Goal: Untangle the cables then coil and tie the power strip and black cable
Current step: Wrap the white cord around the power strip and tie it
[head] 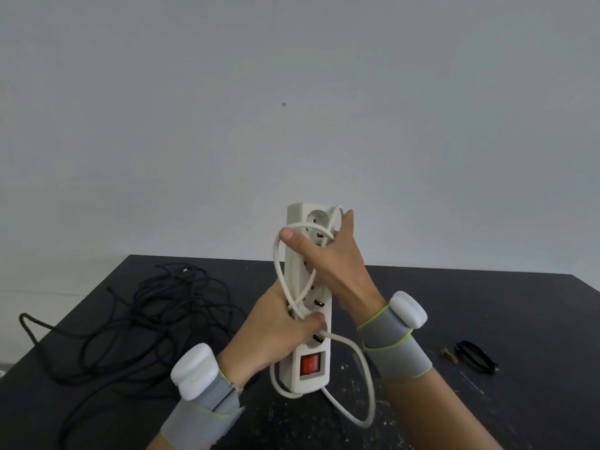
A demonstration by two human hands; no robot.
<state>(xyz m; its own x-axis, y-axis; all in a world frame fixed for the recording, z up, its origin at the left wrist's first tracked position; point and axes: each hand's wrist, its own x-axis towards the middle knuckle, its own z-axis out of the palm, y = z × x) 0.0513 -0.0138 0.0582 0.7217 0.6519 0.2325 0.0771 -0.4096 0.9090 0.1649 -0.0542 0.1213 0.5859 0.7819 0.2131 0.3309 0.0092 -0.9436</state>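
Observation:
A white power strip (313,368) with a red switch stands upright above the table, its white cord (363,378) looped around its body and hanging below. My left hand (272,332) grips the strip's middle, thumb pressing the cord against it. My right hand (328,258) holds the upper part, fingers curled behind the strip and around cord loops, thumb stretched across a loop. The black cable (136,319) lies in a loose tangled heap on the table's left side, apart from both hands.
The black table (487,303) ends at a far edge against a grey wall. A black tie band (475,357) and a small brown scrap (449,355) lie at the right. Pale crumbs speckle the table near me.

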